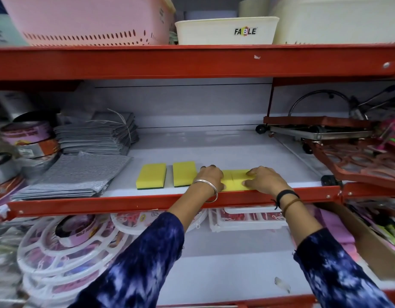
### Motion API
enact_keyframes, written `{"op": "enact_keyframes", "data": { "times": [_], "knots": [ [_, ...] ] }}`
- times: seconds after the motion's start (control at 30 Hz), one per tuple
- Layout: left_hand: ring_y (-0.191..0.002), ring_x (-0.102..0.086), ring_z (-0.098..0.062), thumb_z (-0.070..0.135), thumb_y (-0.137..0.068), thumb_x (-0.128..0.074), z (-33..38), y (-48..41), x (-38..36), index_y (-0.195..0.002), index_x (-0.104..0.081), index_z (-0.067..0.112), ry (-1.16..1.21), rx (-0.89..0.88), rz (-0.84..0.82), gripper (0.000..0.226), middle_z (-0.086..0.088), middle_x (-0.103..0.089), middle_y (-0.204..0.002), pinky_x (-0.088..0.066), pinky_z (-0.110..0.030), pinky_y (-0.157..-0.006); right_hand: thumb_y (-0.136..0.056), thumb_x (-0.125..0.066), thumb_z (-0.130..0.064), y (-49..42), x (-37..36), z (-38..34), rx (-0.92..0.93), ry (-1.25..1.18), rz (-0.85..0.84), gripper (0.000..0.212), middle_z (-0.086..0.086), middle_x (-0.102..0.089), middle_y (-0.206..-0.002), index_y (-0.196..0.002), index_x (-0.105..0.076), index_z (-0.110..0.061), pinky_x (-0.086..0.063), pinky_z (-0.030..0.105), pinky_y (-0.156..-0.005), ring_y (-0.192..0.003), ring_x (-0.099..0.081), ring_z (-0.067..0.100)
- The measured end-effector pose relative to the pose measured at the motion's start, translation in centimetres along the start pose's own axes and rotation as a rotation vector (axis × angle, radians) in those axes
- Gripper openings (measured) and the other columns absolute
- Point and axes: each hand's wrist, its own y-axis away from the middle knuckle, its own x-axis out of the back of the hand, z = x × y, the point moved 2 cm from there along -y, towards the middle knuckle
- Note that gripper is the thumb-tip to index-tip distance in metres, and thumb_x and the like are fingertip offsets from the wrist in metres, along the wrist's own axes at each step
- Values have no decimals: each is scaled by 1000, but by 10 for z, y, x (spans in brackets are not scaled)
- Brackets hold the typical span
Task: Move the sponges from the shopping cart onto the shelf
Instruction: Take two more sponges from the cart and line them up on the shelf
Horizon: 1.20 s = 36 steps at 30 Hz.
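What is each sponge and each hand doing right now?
Far-left sponge: lying flat on the shelf, untouched.
Second sponge: flat, untouched, beside the left hand.
Sponges under the hands: two side by side, pressed at the shelf's front edge.
Left hand: resting on a sponge.
Right hand: resting on a sponge.

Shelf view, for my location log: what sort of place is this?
Most likely a household goods shop: red metal shelves stocked with plastic baskets, bundled grey cloths, and matching yellow sponges laid out in a row.
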Motion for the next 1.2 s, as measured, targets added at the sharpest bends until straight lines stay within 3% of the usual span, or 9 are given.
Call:
{"op": "enact_keyframes", "data": {
  "times": [0.13, 0.27, 0.47, 0.7, 0.83, 1.07, 1.2],
  "knots": [
    [-128, -45, -34, 29, -90, -62, -22, 4, 11, -128, -59, 12, 108, -16, 108, 42, -13, -53, -137, -40, -40, -108, -87, -59, -46, 2, -1, -3, -10, 9, 64, 60, 13, -43, -145, -140, -45, -22, -36, 43, -110, -133, -41, 35],
    [-131, -45, -30, 18, -89, -60, -79, 7, 37, -127, -60, 15, 95, 56, 185, 38, -9, -53, -138, -38, -38, -111, -88, -60, -41, -2, -5, -31, 166, -49, 271, 56, 13, -49, -139, -138, -49, -16, -36, 43, -107, -129, -45, 34],
    [-141, -34, -24, 4, -93, -48, -151, 19, 46, -141, -46, 15, -53, 192, -31, 50, -6, -38, -152, -28, -29, -115, -93, -54, -35, -27, -33, -105, 485, 64, 89, 48, 3, -45, -148, -139, -46, -23, -31, 41, -113, -137, -40, 25],
    [-141, -31, -26, 13, -95, -51, -171, 23, 35, -143, -43, 18, -27, 204, -101, 49, -8, -35, -153, -29, -30, -115, -97, -44, -40, -50, -54, -129, 449, 284, -119, 47, -1, -38, -154, -142, -43, -26, -25, 40, -118, -140, -35, 25],
    [-138, -36, -27, 22, -91, -60, -167, 25, 29, -140, -48, 15, 6, 143, -88, 50, -8, -42, -149, -32, -31, -115, -96, -46, -41, -41, -57, -124, 443, 273, -85, 47, -1, -42, -152, -140, -46, -26, -21, 40, -119, -139, -37, 25],
    [-138, -41, -25, 18, -90, -60, -160, 33, 11, -136, -52, 12, 48, 69, -32, 47, -6, -50, -146, -31, -32, -117, -96, -47, -38, -8, -63, -112, 458, 231, 1, 43, -1, -51, -146, -137, -51, -24, -13, 41, -120, -136, -44, 20],
    [-138, -41, -25, 17, -90, -60, -156, 34, 9, -135, -54, 12, 76, 38, -28, 46, -6, -50, -146, -31, -33, -117, -96, -49, -36, 2, -60, -108, 459, 235, 26, 43, -4, -48, -148, -137, -51, -24, -22, 39, -117, -136, -44, 22]
  ]
}}
